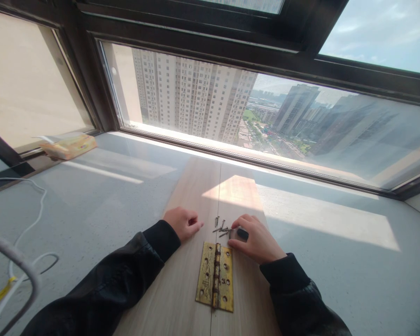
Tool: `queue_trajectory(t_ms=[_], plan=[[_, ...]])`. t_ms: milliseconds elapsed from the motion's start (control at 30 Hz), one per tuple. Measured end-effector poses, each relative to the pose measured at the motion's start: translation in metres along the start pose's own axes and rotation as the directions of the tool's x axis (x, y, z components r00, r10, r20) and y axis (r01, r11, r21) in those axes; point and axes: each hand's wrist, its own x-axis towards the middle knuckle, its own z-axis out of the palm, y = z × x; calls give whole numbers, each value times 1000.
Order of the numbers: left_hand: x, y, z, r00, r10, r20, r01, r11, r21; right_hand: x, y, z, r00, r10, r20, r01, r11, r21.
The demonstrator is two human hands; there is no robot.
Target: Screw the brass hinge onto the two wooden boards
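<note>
Left hand [182, 224]: beside the screws, fingers loosely curled; whether they hold anything, cannot tell. Right hand [257, 238]: thumb and forefinger slightly parted at the screws, a black object [242, 234] within the curl; grip on it or on a screw unclear. Screws [223, 229]: loose, between the two hands' fingers. Brass hinge [215, 275]: opened flat across the seam of the wooden boards [248, 289], nearer the wearer than the fingers; no screws visibly seated in its holes.
</note>
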Motion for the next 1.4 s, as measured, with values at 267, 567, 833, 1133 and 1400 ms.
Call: queue_trajectory(t_ms=[267, 567, 833, 1133, 1400], plan=[[0, -1, 0, 1000, 2, -3, -2, 1000, 1, 2, 0, 4, 999, -27, -27, 27, 1000, 1], [0, -1, -1, 1000, 6, -2, -6, 1000, -1, 4, 2, 8, 998, -38, -47, 39, 999, 20], [0, 0, -1, 1000, 10, 6, -10, 1000, -1, 4, 3, 12, 994, -49, -100, 51, 999, 16], [0, -1, 0, 1000, 8, -2, -8, 1000, 8, 5, 3, 14, 988, -87, -125, 91, 995, 32], [1, 0, 0, 1000, 6, -3, -6, 1000, 10, 6, 3, 14, 987, -99, -128, 105, 994, 42]])
